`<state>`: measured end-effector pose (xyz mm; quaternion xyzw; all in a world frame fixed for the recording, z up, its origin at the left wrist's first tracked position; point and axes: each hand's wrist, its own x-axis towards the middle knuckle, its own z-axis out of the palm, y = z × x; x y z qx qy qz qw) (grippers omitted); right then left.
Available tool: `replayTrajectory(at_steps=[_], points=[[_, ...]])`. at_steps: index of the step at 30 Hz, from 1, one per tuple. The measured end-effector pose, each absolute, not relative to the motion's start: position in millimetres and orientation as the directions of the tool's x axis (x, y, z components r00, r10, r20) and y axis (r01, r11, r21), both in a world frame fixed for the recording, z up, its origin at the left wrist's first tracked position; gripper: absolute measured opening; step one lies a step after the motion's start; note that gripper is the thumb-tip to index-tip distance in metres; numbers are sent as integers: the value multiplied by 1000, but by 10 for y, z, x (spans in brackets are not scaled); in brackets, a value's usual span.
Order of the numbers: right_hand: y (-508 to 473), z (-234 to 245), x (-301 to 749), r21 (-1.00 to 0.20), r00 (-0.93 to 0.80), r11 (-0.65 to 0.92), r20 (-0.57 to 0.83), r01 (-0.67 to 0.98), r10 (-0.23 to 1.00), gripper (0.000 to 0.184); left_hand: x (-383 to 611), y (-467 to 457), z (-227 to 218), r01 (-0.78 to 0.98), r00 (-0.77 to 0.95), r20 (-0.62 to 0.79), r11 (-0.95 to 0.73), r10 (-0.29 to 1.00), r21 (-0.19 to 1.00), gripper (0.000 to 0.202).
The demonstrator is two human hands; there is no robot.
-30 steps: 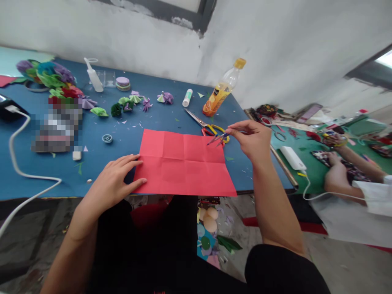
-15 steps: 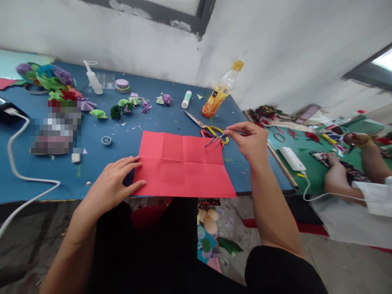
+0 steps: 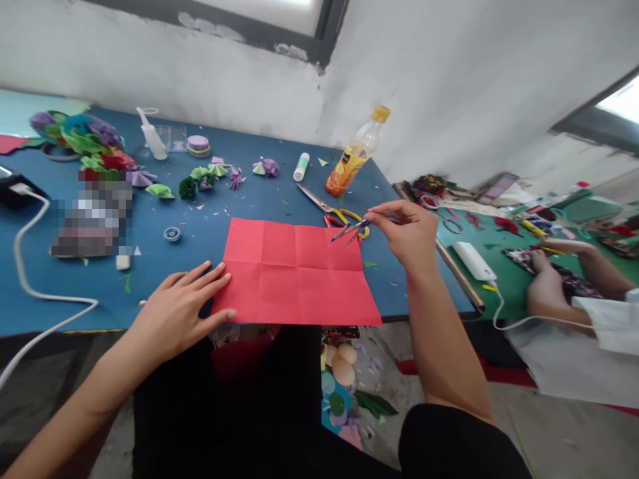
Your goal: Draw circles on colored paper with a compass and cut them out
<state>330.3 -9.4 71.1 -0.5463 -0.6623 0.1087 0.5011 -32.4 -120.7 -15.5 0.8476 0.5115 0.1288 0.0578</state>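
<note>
From here, the red paper (image 3: 287,286), creased into a grid, lies along the front of the blue surface (image 3: 259,203). The left hand (image 3: 182,311) is spread, fingertips at the paper's left edge; the right hand (image 3: 407,229) pinches a compass (image 3: 356,227) above its far right corner. The bottle (image 3: 344,169) has a yellow-orange label, its print too small to read.

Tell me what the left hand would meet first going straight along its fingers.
The creased red paper: the left hand overlaps its left edge and appears to touch it. Beyond the paper, roughly in line, lie the yellow-handled scissors, though depth is hard to judge.
</note>
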Motion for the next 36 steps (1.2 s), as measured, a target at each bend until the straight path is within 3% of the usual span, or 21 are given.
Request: replayTrajectory(at_steps=[3,8,14,20,25,31,36], points=[[-109,736,3295,-676,93,399,568,619,818,11,-377,-1261,-173,814,502,207,-540,839,213,81],[-81,700,3253,-680,99,415,581,605,808,12,-381,-1263,-169,673,630,206,-659,749,336,37],[-76,672,3128,-707,89,447,581,548,809,14,-392,-1321,-159,592,646,278,-697,711,405,27],[-52,669,2990,-736,64,468,566,490,822,12,-428,-1469,-183,608,609,329,-692,721,390,27],[-66,657,2917,-749,56,477,560,460,826,13,-301,-1408,-165,725,539,272,-603,797,332,39],[-93,632,3030,-746,81,458,559,483,825,13,-264,-1353,-136,727,552,255,-608,794,319,33],[-89,641,3170,-730,107,464,585,501,804,18,-283,-1388,-148,697,624,318,-692,714,187,32]])
